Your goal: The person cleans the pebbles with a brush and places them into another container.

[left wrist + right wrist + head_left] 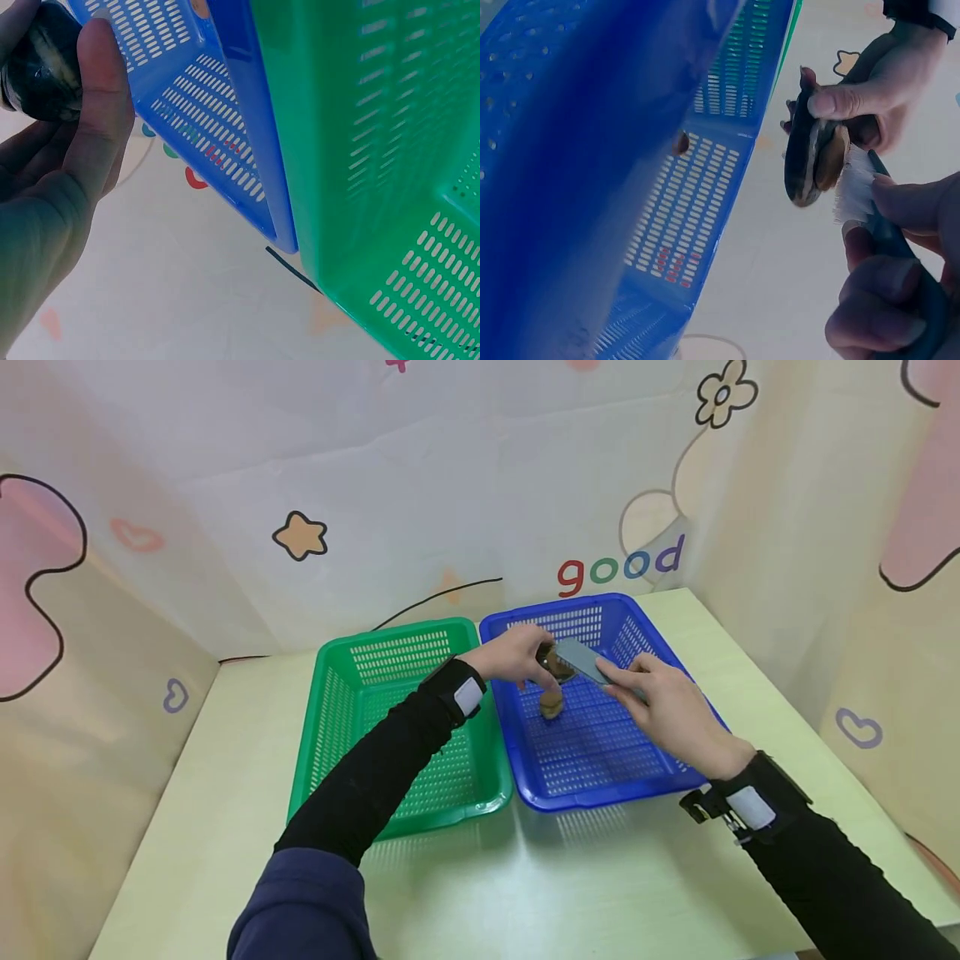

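Over the blue basket [600, 797], right of centre in the head view: an abalone-like shellfish [802, 157] meets a brush [581, 660].

The left hand [513, 653] curls thumb and fingers round the dark shell; the right hand [667, 710] pinches the brush's grey-blue handle, its white bristles [855, 187] up against the tan flesh at right in the right wrist view. Scrubbing looks to be underway on this piece; how much is finished cannot be told. Another brownish piece [551, 706], likely a second shellfish, lies in the blue basket; whether it has been brushed does not show. Left of that, at mid-frame, the green basket [446, 768] stands on the pale table [525, 893], with printed cloth [450, 485] across the top.
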`<action>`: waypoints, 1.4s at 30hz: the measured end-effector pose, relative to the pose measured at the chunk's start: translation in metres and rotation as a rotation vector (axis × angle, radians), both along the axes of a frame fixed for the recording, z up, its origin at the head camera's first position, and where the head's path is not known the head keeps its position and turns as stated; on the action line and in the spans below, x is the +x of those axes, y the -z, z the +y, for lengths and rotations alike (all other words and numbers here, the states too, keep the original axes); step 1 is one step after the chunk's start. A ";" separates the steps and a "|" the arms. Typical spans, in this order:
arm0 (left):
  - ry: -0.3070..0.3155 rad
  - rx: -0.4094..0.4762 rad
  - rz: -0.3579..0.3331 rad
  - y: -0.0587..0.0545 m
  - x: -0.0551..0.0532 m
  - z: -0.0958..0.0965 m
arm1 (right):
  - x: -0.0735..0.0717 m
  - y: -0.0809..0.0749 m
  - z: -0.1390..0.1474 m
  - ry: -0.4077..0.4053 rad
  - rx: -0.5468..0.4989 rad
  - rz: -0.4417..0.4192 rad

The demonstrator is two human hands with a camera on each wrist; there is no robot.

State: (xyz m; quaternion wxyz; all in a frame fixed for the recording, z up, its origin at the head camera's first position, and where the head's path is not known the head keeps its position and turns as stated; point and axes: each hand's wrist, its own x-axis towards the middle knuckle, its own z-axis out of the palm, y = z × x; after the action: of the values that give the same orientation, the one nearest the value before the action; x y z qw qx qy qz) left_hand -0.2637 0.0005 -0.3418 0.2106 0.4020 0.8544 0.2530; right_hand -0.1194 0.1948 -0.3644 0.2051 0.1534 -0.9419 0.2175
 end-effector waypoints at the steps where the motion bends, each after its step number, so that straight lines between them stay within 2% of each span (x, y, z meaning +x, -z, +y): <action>1: 0.001 0.002 0.001 0.000 0.000 0.000 | 0.000 -0.001 0.000 0.010 0.005 0.008; 4: 0.006 0.013 -0.012 -0.001 0.001 -0.002 | -0.003 -0.001 -0.004 0.023 0.010 0.025; 9: -0.001 0.040 -0.036 -0.001 0.002 -0.004 | -0.002 -0.001 -0.010 -0.019 0.009 0.024; 12: -0.013 0.027 -0.025 -0.002 0.002 -0.006 | 0.001 -0.002 -0.009 -0.004 0.034 0.036; 16: -0.010 0.020 -0.029 -0.001 0.001 -0.007 | -0.003 -0.002 -0.011 0.026 0.049 0.052; 22: -0.033 0.028 -0.009 -0.002 0.000 -0.010 | -0.002 -0.002 -0.015 -0.020 0.033 0.048; 26: -0.036 0.024 -0.005 0.000 0.000 -0.012 | -0.002 -0.003 -0.014 0.022 0.076 0.066; 30: -0.021 0.042 -0.025 0.001 0.001 -0.012 | -0.005 -0.001 -0.019 0.015 0.076 0.049; 33: -0.024 0.040 -0.017 0.002 0.001 -0.013 | -0.001 0.000 -0.019 0.000 0.075 0.034; 35: -0.022 0.033 -0.002 0.003 0.001 -0.013 | 0.002 -0.001 -0.016 0.016 0.087 0.040; 39: -0.014 0.032 -0.021 0.003 0.003 -0.011 | 0.000 -0.004 -0.017 0.058 0.113 0.044; 42: -0.016 0.042 -0.026 0.002 0.003 -0.011 | -0.002 -0.003 -0.020 0.029 0.106 0.031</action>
State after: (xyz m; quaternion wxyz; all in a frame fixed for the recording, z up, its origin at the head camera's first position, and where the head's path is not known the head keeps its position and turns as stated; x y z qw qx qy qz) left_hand -0.2607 -0.0101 -0.3438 0.2113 0.3960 0.8493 0.2780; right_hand -0.1210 0.1748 -0.3612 0.2142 0.1537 -0.9509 0.1621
